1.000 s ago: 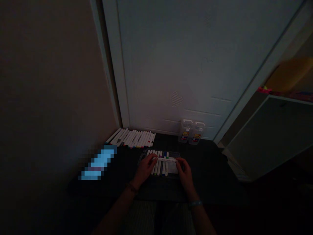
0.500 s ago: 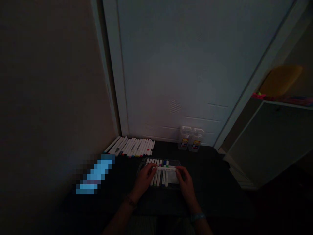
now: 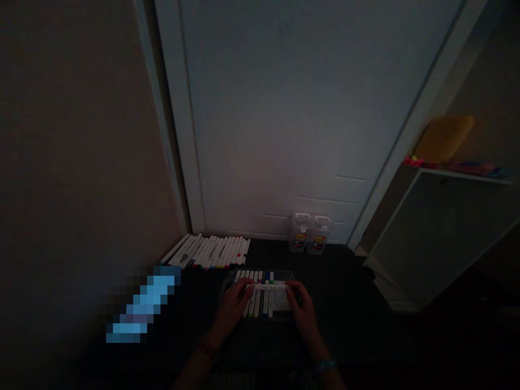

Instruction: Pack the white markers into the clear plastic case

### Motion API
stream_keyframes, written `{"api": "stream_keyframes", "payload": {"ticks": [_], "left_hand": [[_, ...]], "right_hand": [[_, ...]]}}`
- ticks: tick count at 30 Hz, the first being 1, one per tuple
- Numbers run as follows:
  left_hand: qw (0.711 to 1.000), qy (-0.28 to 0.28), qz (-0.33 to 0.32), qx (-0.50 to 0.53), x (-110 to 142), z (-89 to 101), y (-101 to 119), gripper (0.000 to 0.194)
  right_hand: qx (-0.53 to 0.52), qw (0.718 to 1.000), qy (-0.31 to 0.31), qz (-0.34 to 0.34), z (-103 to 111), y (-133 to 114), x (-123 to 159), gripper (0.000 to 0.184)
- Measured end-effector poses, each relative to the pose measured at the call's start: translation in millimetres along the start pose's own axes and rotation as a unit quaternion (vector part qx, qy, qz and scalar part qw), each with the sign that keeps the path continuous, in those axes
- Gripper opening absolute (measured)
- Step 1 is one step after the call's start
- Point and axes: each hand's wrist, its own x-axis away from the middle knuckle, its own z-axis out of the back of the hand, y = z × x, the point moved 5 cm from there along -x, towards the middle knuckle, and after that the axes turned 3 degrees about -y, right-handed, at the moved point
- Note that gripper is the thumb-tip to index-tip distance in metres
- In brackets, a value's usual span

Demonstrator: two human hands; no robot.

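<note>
In dim light, my left hand (image 3: 232, 307) and my right hand (image 3: 301, 313) hold the two ends of one white marker (image 3: 270, 287), which lies crosswise over a clear tray (image 3: 284, 313). Several white markers with coloured caps lie side by side in that tray, filling its left part. The tray rests on a dark surface (image 3: 349, 319) in front of me. Farther back, a row of loose white markers (image 3: 209, 251) lies against the foot of a white door.
Two small clear containers (image 3: 307, 240) with yellow labels stand by the door's foot. A blurred, glowing blue patch (image 3: 140, 304) sits at the left. A pale cabinet (image 3: 442, 233) with a yellow object on top stands at the right. A bare wall fills the left side.
The camera has tilted and shifted, so everything sits lower and more to the left in the picture. My hands stay on the same marker over the tray.
</note>
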Motion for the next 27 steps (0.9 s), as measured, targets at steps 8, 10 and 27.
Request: {"api": "stream_keyframes", "payload": {"ticks": [8,10,27], "left_hand": [[1.0,-0.015,0.01,0.004,-0.9,-1.5,-1.5,0.033],[1.0,-0.02,0.014,0.002,-0.8,-1.2,-0.8,0.034],[1.0,-0.011,0.014,0.004,0.6,1.7,-3.7,0.031]], "right_hand": [[-0.004,1.0,-0.008,-0.002,-1.5,-0.3,0.6,0.027],[-0.004,1.0,-0.012,0.0,-1.7,0.2,0.3,0.028],[0.023,1.0,-0.008,0.013,-2.1,1.2,-2.6,0.031]]}}
